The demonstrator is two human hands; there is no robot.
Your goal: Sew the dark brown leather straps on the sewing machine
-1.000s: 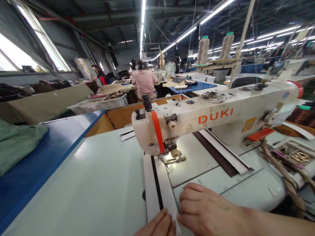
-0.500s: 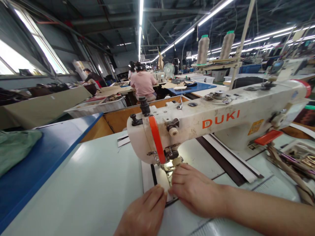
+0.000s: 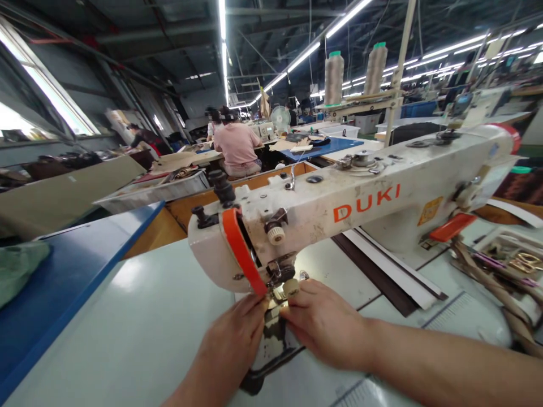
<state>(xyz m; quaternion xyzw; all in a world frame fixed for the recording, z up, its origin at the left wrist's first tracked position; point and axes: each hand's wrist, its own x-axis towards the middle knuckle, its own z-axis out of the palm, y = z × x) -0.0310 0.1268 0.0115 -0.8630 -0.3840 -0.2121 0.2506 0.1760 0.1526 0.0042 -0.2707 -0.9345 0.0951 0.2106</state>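
A white sewing machine (image 3: 314, 192) stands over a pale worktable (image 3: 139, 316). At the left of its needle area, my left hand (image 3: 235, 336) is closed, fingertips pinched at the edge of a pale strip (image 3: 275, 312). My right hand (image 3: 324, 325) bends in from the other side, its thumb and fingers closed at the same strip just in front of the presser foot. Most of the strip is hidden by the fingers and the machine head. Between the hands shows the worn metal bed plate (image 3: 275, 339).
Dark and white strips (image 3: 382, 271) lie behind the machine arm. To the right is a tray with scissors (image 3: 526, 263). Thread cones (image 3: 334, 79) stand on a rack, a blue table (image 3: 85, 282) is at left, and a person in pink (image 3: 237, 144) sits ahead.
The strip has moved forward beneath the machine head, uncovering the bed plate. My left hand has moved up and forward towards the needle; my right stays beside it. The view has shifted slightly right.
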